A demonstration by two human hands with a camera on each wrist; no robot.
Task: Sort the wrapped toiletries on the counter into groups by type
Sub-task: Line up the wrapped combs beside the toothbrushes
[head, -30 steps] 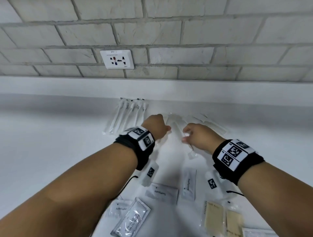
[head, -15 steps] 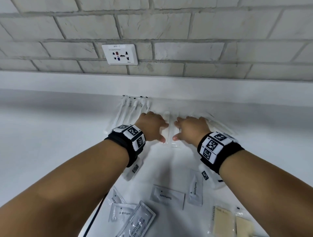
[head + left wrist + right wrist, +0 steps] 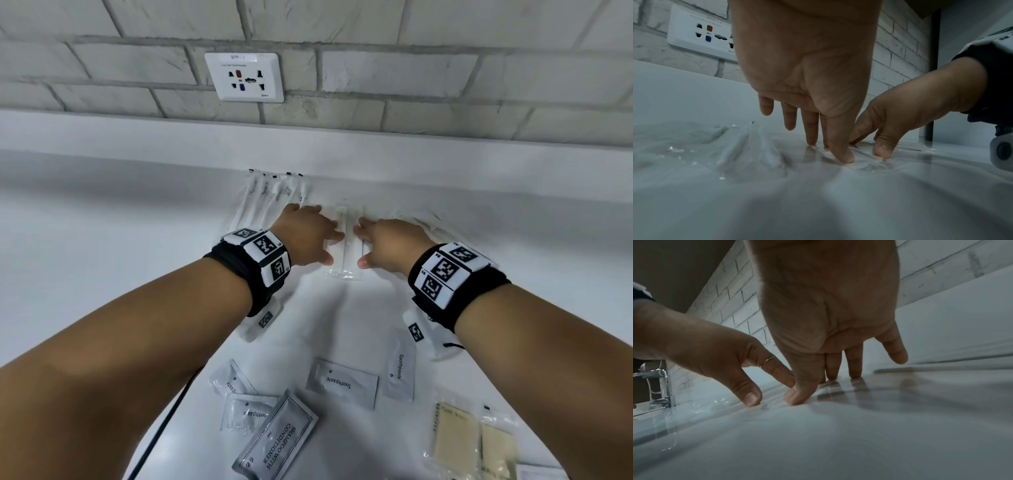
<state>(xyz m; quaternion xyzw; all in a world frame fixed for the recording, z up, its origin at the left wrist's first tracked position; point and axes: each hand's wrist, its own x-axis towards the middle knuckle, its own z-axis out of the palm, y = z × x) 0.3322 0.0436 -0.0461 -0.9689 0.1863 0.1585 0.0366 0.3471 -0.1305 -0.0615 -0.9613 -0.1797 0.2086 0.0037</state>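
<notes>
A pale comb in clear wrap point(image 3: 345, 240) lies on the white counter point(image 3: 102, 257) near the back wall. My left hand point(image 3: 310, 236) and right hand point(image 3: 387, 240) flank it, fingers straight. In the left wrist view the left hand point(image 3: 813, 81) presses thumb and fingertips onto the wrap point(image 3: 863, 162), and the right hand point(image 3: 910, 105) touches it too. The right wrist view shows the right hand point(image 3: 828, 305) and left hand point(image 3: 705, 344) both touching down. Wrapped toothbrushes point(image 3: 270, 198) lie left of the comb, and more wrapped combs point(image 3: 428, 226) to the right.
Closer to me lie several toothpaste sachets point(image 3: 342, 382), a shampoo-with-conditioner sachet point(image 3: 277, 442) and two yellow items in clear wrap point(image 3: 455, 442). A black cable point(image 3: 164, 428) runs under my left arm. A wall socket point(image 3: 245, 77) sits above the counter's upstand.
Both hands have moved toward the wall and come down onto the counter. Their fingers, curled around the wrapped comb a second ago, now lie straight and press on it.
</notes>
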